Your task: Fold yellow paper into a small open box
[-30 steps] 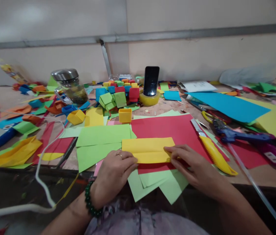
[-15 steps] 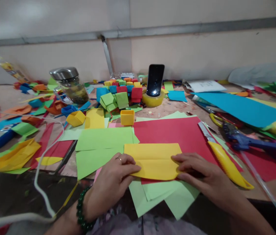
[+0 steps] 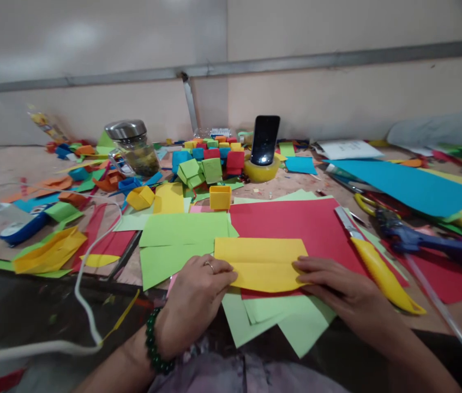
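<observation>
A yellow paper sheet (image 3: 265,256) with a crease across its middle lies over a red sheet (image 3: 292,218). My left hand (image 3: 202,289), with a ring and a green bead bracelet, pinches its near left corner. At its right edge, my right hand (image 3: 343,284) grips the paper between thumb and fingers. The near edge of the yellow paper bows slightly. Pale green sheets (image 3: 302,330) stick out below, over the table edge. Light green sheets (image 3: 181,232) lie beside my left hand, and a yellow-handled knife (image 3: 382,270) lies beside my right.
Folded paper boxes (image 3: 206,166) in several colours cluster at the back, near a phone (image 3: 265,139) propped in a tape roll (image 3: 260,170). A glass jar (image 3: 136,153) stands left. A white cable (image 3: 85,295) hangs over the front edge. A blue glue gun (image 3: 427,237) lies right.
The view has shifted slightly, so most things sit a little further right. Both hands keep hold of the yellow paper, whose near edge looks a bit less bowed.
</observation>
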Available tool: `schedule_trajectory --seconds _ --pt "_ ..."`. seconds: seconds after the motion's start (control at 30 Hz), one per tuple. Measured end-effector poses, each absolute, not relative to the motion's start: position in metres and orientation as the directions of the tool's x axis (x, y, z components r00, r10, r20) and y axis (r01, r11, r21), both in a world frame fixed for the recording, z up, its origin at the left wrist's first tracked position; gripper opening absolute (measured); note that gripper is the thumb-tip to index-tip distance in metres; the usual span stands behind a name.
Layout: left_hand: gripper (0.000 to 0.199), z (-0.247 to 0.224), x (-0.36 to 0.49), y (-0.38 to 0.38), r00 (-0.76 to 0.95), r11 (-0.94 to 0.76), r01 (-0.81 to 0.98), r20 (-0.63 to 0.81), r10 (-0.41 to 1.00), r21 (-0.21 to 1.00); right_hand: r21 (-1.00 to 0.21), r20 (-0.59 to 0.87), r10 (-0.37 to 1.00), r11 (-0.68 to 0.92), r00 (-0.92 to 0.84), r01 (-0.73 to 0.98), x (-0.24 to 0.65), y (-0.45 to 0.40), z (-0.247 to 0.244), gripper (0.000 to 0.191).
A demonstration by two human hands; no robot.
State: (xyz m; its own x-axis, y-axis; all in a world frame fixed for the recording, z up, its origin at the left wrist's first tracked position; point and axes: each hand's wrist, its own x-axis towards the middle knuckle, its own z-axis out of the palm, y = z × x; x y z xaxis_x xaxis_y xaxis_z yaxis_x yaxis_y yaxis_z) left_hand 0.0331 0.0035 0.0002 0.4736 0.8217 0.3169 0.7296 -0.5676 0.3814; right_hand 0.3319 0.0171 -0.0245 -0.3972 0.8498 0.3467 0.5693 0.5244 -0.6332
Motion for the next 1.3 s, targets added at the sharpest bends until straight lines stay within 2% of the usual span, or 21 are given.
schedule_trajectory --seconds 0.17,0.33,0.6,0.93,1.1,1.3 --pt "0.015 -0.002 0.03 0.005 0.436 -0.542 0.672 0.322 0.84 0.504 -0.705 0.272 0.889 0.445 -0.368 0.553 0.329 0.017 -0.017 0.02" --pt "0.013 -0.005 0.029 0.005 0.403 -0.509 0.662 0.312 0.861 0.55 -0.692 0.226 0.911 0.4 -0.346 0.601 0.329 0.014 -0.013 0.025" --pt "0.02 -0.005 0.037 0.004 0.42 -0.55 0.692 0.359 0.834 0.468 -0.497 0.422 0.841 0.527 -0.34 0.689 0.334 0.009 -0.02 0.021" --pt "0.015 -0.001 0.037 0.003 0.476 -0.555 0.711 0.285 0.832 0.431 -0.411 0.402 0.84 0.521 -0.364 0.748 0.327 0.001 -0.015 0.022" --pt "0.016 -0.005 0.034 0.007 0.501 -0.584 0.74 0.305 0.81 0.334 -0.322 0.46 0.812 0.53 -0.36 0.784 0.312 0.003 -0.018 0.02" --pt "0.02 -0.011 0.027 0.01 0.529 -0.601 0.757 0.3 0.794 0.256 -0.306 0.4 0.839 0.501 -0.369 0.809 0.307 0.0 -0.013 0.013"
